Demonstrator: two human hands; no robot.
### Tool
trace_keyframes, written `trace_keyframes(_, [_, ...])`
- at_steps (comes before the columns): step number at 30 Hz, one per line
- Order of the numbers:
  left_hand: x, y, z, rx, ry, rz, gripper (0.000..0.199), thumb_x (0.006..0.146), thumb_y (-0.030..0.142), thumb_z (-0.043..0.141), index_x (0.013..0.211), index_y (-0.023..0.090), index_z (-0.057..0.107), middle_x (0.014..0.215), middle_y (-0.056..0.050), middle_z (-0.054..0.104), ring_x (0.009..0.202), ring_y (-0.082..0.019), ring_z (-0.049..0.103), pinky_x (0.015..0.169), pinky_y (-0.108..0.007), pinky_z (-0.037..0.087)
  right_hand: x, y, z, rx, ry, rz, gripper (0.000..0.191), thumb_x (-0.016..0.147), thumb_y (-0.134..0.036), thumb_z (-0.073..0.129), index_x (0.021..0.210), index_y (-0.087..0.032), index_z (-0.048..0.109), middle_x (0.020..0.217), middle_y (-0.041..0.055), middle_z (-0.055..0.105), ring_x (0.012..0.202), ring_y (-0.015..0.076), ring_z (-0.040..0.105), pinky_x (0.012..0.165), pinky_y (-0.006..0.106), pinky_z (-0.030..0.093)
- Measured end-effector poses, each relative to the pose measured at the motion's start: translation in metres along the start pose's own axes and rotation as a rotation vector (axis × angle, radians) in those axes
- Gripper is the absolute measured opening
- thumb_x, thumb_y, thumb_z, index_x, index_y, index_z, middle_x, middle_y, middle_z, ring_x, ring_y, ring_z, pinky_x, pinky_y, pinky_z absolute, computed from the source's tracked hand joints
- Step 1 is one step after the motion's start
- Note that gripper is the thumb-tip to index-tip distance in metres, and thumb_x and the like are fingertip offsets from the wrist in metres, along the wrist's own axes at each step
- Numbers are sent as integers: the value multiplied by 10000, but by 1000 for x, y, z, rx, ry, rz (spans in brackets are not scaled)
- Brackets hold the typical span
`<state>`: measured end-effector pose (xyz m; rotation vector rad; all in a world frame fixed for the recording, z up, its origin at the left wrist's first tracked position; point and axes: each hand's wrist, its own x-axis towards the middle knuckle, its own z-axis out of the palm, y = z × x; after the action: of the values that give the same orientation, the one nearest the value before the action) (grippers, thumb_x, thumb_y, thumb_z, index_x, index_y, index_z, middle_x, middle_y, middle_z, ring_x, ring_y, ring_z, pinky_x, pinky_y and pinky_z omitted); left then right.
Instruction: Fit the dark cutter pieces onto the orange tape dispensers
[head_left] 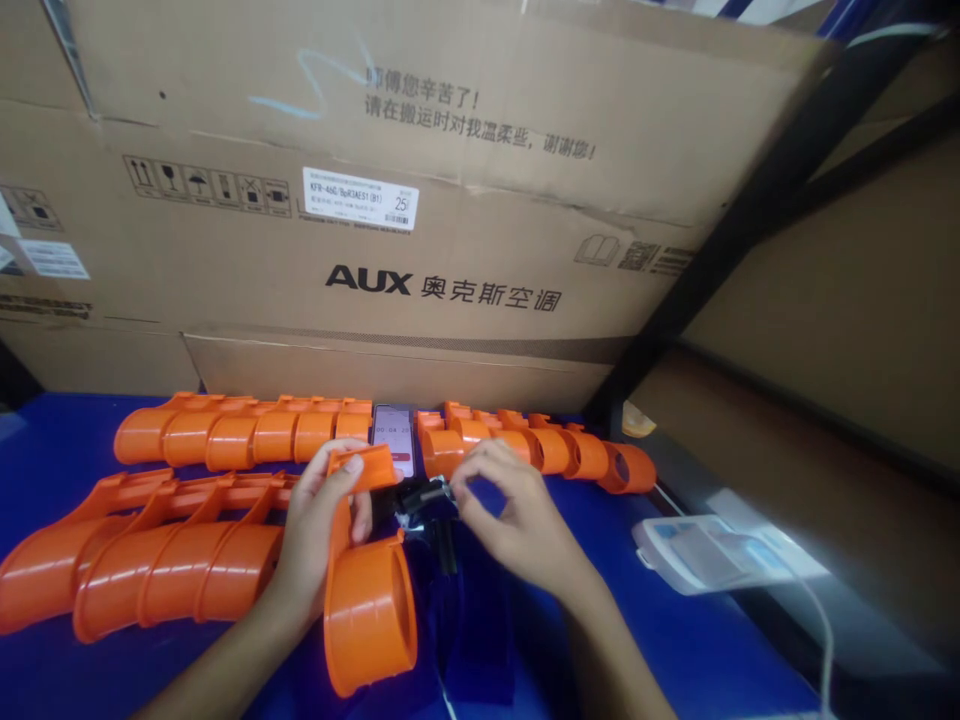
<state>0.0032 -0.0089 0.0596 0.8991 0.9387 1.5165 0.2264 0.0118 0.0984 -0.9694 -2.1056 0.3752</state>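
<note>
My left hand is closed around the flat upper end of an orange plastic holder. The holder's round, cup-like end hangs down toward me, with its open side facing right. To the right, my right hand has its thumb and forefinger curled into a pinch; what they hold, if anything, cannot be made out. Just left of those fingertips is a cluster of small black and shiny pieces, partly blurred. A phone with a timer on its screen stands behind the hands.
Rows of similar orange holders lie at back left, front left and back right on the blue surface. A large cardboard box forms the back. A white power strip with a cable lies right, near a black metal post.
</note>
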Motion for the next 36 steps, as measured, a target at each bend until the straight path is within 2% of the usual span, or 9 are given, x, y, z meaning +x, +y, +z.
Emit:
trace_keyframes(3, [1, 0, 0, 2, 12, 0, 407, 863, 507, 684, 1126, 201, 630, 422, 60, 542, 373, -122, 448, 433, -212, 338, -1, -3, 3, -78, -183, -53, 135, 900, -131, 602, 841, -232, 669, 863, 27, 624, 854, 213, 575, 782, 356, 464])
trace_keyframes(9, [-2, 0, 0, -10, -2, -16, 381, 882, 488, 676, 1133, 206, 626, 444, 49, 563, 372, -111, 431, 439, -215, 340, -1, -3, 3, -156, -316, -85, 152, 899, -134, 598, 925, -243, 701, 927, 44, 641, 911, 230, 571, 803, 373, 477])
trace_keyframes(13, [-3, 4, 3, -29, 24, -20, 388, 903, 501, 653, 1140, 196, 611, 436, 59, 533, 389, -113, 444, 455, -214, 358, -2, -4, 0, -125, -264, -89, 159, 931, -158, 560, 922, -238, 698, 893, 47, 650, 867, 227, 582, 788, 386, 487])
trace_keyframes(16, [-4, 7, 7, -105, 129, 27, 418, 917, 517, 651, 1209, 232, 561, 547, 56, 596, 450, -120, 507, 493, -214, 419, -4, -8, 1, -14, -179, -136, 167, 948, -272, 613, 1090, -257, 699, 978, 60, 693, 888, 242, 611, 822, 424, 508])
trace_keyframes(20, [-6, 8, 11, -186, 224, 110, 368, 937, 538, 649, 1184, 300, 516, 654, 59, 624, 556, -132, 588, 540, -209, 457, -8, -15, 9, 139, -166, -279, 733, 761, -512, 855, 1400, -297, 570, 1213, 79, 699, 1000, 281, 647, 933, 481, 519])
trace_keyframes(23, [-7, 6, 11, -186, 221, 119, 305, 946, 539, 646, 1077, 297, 515, 635, 64, 596, 573, -126, 594, 547, -196, 447, -10, -19, 18, 147, -172, -308, 890, 714, -562, 885, 1472, -305, 496, 1258, 91, 692, 1049, 292, 659, 972, 480, 517])
trace_keyframes(27, [-2, -2, 10, -215, 247, 115, 352, 927, 571, 663, 1100, 303, 516, 721, 55, 615, 598, -116, 607, 552, -195, 458, -12, -22, 26, 136, -144, -342, 782, 833, -470, 760, 1516, -265, 440, 1312, 123, 660, 1126, 298, 649, 1003, 485, 523])
trace_keyframes(31, [2, -11, 8, -237, 285, 161, 420, 896, 606, 687, 1127, 310, 499, 820, 45, 637, 642, -124, 645, 595, -223, 499, -15, -24, 33, 25, -93, -409, 669, 843, -360, 623, 1483, -213, 494, 1314, 143, 629, 1135, 304, 645, 956, 490, 558])
trace_keyframes(36, [-2, -15, 7, -212, 161, 177, 483, 901, 648, 650, 1207, 320, 471, 898, 9, 688, 746, -172, 690, 624, -255, 516, -16, -23, 36, -149, 58, -397, 505, 877, -407, 641, 1341, -210, 610, 1162, 127, 698, 1032, 298, 690, 837, 451, 592])
